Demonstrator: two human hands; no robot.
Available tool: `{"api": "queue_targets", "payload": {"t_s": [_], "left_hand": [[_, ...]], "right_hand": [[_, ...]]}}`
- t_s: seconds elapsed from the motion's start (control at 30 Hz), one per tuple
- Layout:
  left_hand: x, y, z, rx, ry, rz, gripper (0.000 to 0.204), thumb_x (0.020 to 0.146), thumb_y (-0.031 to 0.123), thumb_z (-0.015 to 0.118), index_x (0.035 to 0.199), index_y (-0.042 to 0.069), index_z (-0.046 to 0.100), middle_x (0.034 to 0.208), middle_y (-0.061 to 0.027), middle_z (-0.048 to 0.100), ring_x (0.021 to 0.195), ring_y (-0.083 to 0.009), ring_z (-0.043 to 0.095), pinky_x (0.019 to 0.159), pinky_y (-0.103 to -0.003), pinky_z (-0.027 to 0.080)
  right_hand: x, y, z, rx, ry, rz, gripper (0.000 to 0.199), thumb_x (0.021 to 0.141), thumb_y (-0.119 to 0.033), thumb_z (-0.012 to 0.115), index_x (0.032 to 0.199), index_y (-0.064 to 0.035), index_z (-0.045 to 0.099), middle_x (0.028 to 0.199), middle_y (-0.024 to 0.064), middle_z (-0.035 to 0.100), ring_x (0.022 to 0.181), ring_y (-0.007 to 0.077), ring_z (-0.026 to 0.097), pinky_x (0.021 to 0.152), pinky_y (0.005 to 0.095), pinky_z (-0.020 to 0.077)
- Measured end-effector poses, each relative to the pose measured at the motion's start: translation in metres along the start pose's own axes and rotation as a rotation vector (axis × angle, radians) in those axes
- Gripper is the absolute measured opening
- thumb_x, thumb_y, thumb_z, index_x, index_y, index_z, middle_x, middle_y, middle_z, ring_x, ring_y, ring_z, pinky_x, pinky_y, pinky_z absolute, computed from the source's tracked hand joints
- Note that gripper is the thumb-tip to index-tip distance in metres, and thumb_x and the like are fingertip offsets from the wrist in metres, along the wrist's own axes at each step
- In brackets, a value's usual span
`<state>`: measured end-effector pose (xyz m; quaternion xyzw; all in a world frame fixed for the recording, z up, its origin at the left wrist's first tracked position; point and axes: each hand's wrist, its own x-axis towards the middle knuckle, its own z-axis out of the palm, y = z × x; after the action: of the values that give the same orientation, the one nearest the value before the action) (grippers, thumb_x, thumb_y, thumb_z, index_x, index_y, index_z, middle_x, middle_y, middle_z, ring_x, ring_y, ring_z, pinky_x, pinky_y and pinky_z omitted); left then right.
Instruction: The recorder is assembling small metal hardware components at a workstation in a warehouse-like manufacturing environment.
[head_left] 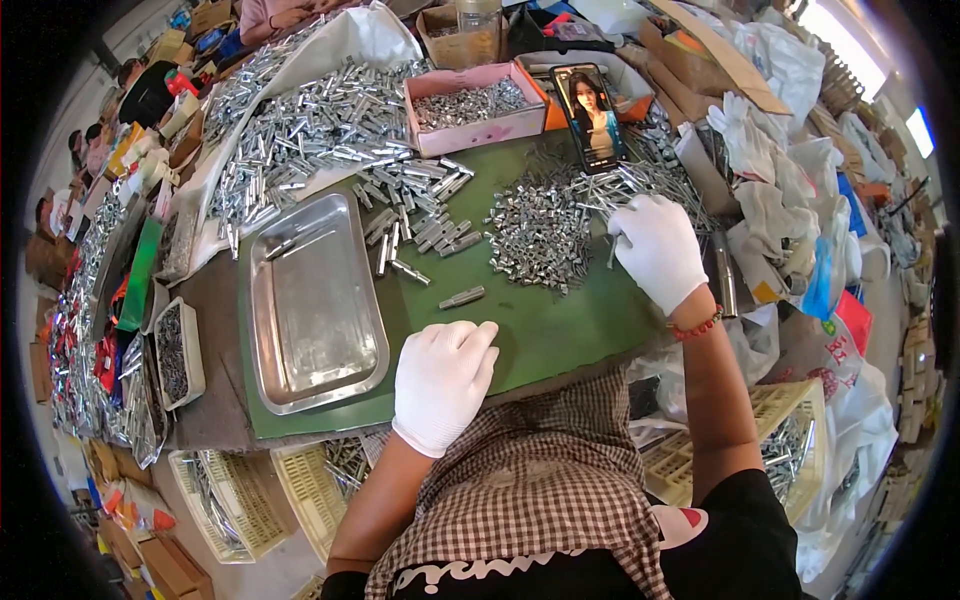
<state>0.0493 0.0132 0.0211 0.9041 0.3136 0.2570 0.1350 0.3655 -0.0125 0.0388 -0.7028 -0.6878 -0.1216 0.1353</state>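
Note:
My left hand (443,385), in a white knit glove, rests at the front edge of the green work surface (540,345). Its fingers curl downward, and whatever they hold, if anything, is hidden. Just beyond it lies a single metal sleeve anchor (461,297). My right hand (657,250), gloved too, is at the right side of a heap of small cone-shaped metal nuts (540,235). Its fingers are bent together, with a thin metal bolt (611,257) showing at the tips. Behind that hand lie long thin bolts (670,185) in a loose pile.
A steel tray (378,345) sits at left, with a large pile of sleeve anchors (310,130) beyond. A pink box (480,133) of small parts and a propped phone (590,118) stand at the back. Plastic crates (240,500) are below the table; white bags (790,190) crowd the right.

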Motion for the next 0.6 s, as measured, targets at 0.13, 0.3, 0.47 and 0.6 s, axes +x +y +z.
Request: {"api": "queue_targets", "payload": {"t_s": [0.13,0.3,0.47,0.6], "left_hand": [[0.002,0.001,-0.001,0.005,-0.005,0.004,0.024,0.083,0.011,0.071,0.107,0.008,0.071,0.095,-0.0079,0.068,0.087,-0.0306,0.063,0.077,-0.043,0.047],[0.006,-0.002,0.0,-0.026,0.008,0.011,0.022,0.084,0.013,0.071,0.105,0.008,0.071,0.093,-0.0076,0.068,0.086,-0.0307,0.063,0.077,-0.043,0.047],[-0.004,-0.003,-0.013,-0.023,0.006,0.045,0.022,0.084,0.012,0.07,0.105,0.008,0.07,0.091,-0.0077,0.067,0.081,-0.0303,0.063,0.074,-0.043,0.049],[-0.027,-0.006,-0.023,-0.025,0.016,0.205,0.023,0.08,0.013,0.068,0.102,0.006,0.069,0.079,-0.0032,0.061,0.069,-0.0213,0.062,0.06,-0.036,0.049]], "right_hand": [[0.007,-0.005,0.004,0.032,0.012,0.037,0.005,0.077,-0.01,0.065,0.081,-0.0105,0.067,0.088,0.0095,0.063,0.088,0.0331,0.061,0.078,0.0462,0.0492],[0.027,-0.009,0.012,-0.073,0.102,-0.086,0.017,0.079,-0.008,0.063,0.094,-0.0121,0.07,0.102,0.0076,0.062,0.1,0.0288,0.06,0.084,0.0441,0.0481],[0.027,-0.014,0.011,-0.078,0.152,-0.121,0.012,0.077,-0.01,0.063,0.088,-0.0115,0.069,0.097,0.007,0.064,0.097,0.0295,0.061,0.083,0.0438,0.049],[0.009,-0.017,-0.009,-0.136,0.103,-0.05,0.007,0.078,-0.012,0.063,0.081,-0.0074,0.068,0.089,0.0125,0.064,0.09,0.0353,0.062,0.076,0.0484,0.0483]]}}
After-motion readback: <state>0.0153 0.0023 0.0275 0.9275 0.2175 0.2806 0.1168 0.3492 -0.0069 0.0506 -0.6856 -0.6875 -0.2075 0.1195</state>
